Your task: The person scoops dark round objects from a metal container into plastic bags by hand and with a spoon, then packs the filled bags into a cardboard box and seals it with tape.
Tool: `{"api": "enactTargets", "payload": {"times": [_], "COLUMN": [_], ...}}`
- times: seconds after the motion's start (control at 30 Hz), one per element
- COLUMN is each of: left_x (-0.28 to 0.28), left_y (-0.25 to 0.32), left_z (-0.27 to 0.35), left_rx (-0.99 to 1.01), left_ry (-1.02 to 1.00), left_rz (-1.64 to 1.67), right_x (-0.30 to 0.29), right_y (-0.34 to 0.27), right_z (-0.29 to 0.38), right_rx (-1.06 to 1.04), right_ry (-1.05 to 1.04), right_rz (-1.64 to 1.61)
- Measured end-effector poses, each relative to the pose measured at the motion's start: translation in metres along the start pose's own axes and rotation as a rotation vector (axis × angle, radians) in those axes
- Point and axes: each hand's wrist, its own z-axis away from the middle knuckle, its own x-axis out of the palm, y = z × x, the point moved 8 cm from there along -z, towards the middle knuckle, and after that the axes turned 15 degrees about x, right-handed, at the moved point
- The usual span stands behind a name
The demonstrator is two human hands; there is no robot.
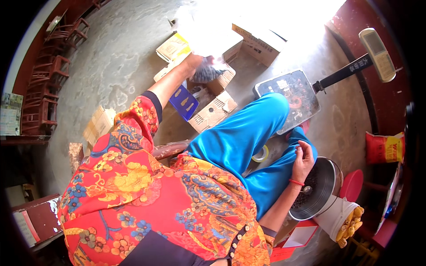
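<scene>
My left hand (196, 63) reaches away to a clear plastic bag (208, 72) of small dark pieces and appears to grip its top; glare washes out part of the fingers. The bag is over an opened cardboard box (223, 79). Beside the box is a blue slotted plastic basket (184, 102). My right hand (302, 161) rests by my knee, loosely curled, with nothing visible in it. Close below it, a metal bucket (326, 186) contains small dark round pieces and a round-ended metal utensil (307, 190).
A platform scale (308, 96) with a display post stands ahead of my knee. More cartons (256, 45) sit in strong glare. A tape roll (260, 154) lies between my legs. At right are a white bucket (332, 212) of corn cobs and a red bag (384, 148); stacked wooden stools (50, 86) line the left.
</scene>
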Motion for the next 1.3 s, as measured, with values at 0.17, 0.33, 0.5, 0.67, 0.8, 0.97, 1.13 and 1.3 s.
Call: {"api": "enactTargets", "payload": {"times": [0.17, 0.33, 0.5, 0.67, 0.8, 0.97, 1.13, 1.3], "left_x": [-0.031, -0.025, 0.006, 0.031, -0.023, -0.03, 0.02, 0.025], "left_y": [-0.033, -0.064, -0.104, -0.078, -0.131, -0.135, -0.114, -0.159], "left_z": [0.024, 0.024, 0.043, 0.079, 0.059, 0.063, 0.063, 0.079], "left_rx": [-0.249, -0.138, -0.083, -0.418, -0.482, -0.656, -0.412, -0.569], "left_ry": [-0.204, -0.747, -1.063, -1.023, -0.83, -1.279, -1.17, -0.883], "left_rz": [-0.357, -0.876, -0.892, -0.806, -1.022, -1.444, -1.693, -1.052], "right_x": [-0.007, 0.003, 0.008, -0.001, 0.012, 0.011, 0.009, 0.022], "right_y": [-0.001, -0.011, -0.012, -0.013, -0.017, -0.021, -0.021, -0.032], "right_z": [0.004, 0.006, 0.006, 0.008, 0.007, 0.009, 0.01, 0.013], "right_rx": [-0.059, -0.111, -0.124, -0.111, -0.15, -0.151, -0.162, -0.193], "right_ry": [0.063, 0.072, 0.072, 0.089, 0.076, 0.085, 0.122, 0.114], "right_rz": [0.095, 0.183, 0.221, 0.272, 0.256, 0.3, 0.348, 0.395]}}
